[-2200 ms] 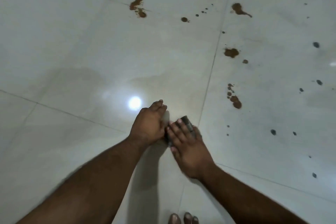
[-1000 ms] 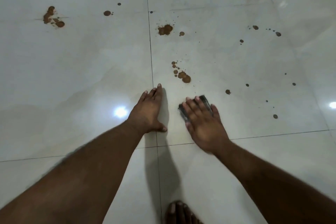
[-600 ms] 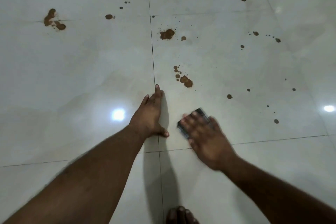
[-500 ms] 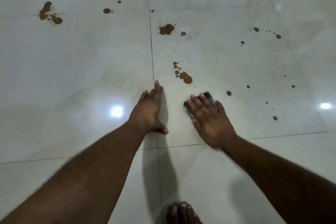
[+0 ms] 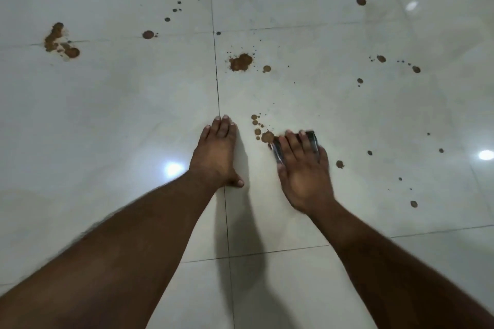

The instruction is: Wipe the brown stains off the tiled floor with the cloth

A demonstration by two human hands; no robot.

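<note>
Beside the brown stain cluster (image 5: 263, 133), your flat right hand (image 5: 302, 168) presses the dark folded cloth (image 5: 310, 139); sweep across firmly (left hand (image 5: 216, 155) splayed, bracing).

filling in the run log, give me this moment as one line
left hand: flat on floor | right hand: presses cloth at edge of nearest stain cluster | other stains unwiped
</note>
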